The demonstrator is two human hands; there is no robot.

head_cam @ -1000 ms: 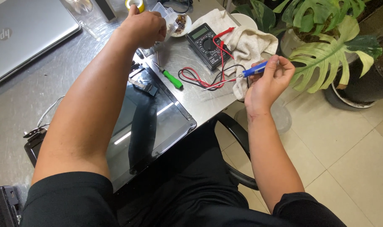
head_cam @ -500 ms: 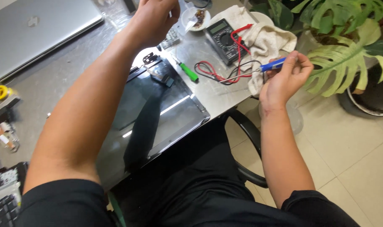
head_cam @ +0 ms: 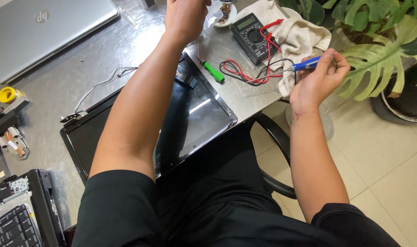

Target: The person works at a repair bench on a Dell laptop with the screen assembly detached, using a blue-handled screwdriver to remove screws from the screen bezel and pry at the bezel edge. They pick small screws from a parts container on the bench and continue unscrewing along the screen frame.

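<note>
While stretched across the steel worktop [head_cam: 126, 50], detached laptop screen panel [head_cam: 195, 114] lies bare at six o'clock, apparently mid-repair. At three o'clock, right hand [head_cam: 316, 80], grip pinching blue-handled soldering iron [head_cam: 305, 64] beside multimeter [head_cam: 252, 34]. At twelve o'clock, left hand [head_cam: 185, 16]; grip cut off, cannot tell.

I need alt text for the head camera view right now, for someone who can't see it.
Seen from above, a seated person's right hand holds a blue-handled tool at the edge of a metal table, while the left hand reaches toward the far side. Between them lie a detached laptop screen panel, a green screwdriver and a black multimeter with red and black leads.
</note>
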